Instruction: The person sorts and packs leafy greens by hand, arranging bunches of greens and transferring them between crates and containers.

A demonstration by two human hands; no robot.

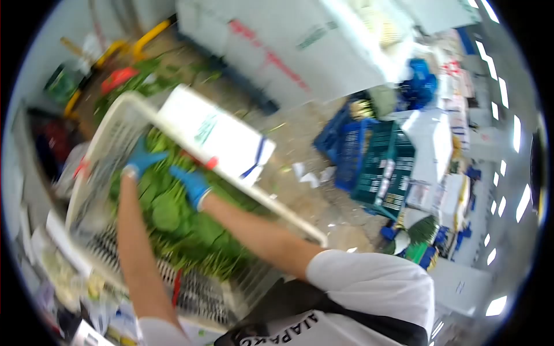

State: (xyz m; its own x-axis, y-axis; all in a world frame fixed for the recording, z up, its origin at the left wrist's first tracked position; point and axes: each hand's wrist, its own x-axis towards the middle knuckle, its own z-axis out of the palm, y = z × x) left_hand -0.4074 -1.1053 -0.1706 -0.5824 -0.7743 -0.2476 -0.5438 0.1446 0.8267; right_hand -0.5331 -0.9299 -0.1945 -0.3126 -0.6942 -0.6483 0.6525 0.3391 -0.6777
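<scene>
A large white slatted crate stands in front of me, with leafy greens heaped inside it. Both my hands wear blue gloves and reach into the crate. My left hand lies at the far end of the greens, its fingers spread against the leaves. Nearer the crate's long side, my right hand rests on top of the leaves with its fingers stretched out. Neither hand is closed around a bunch. A white foam box lid with a blue strap lies against the crate's outer edge.
Large white foam boxes stand beyond the crate. Blue crates and a dark green crate sit on the littered floor at the right. Loose leaves lie near a yellow metal frame. Bags and produce line the lower left.
</scene>
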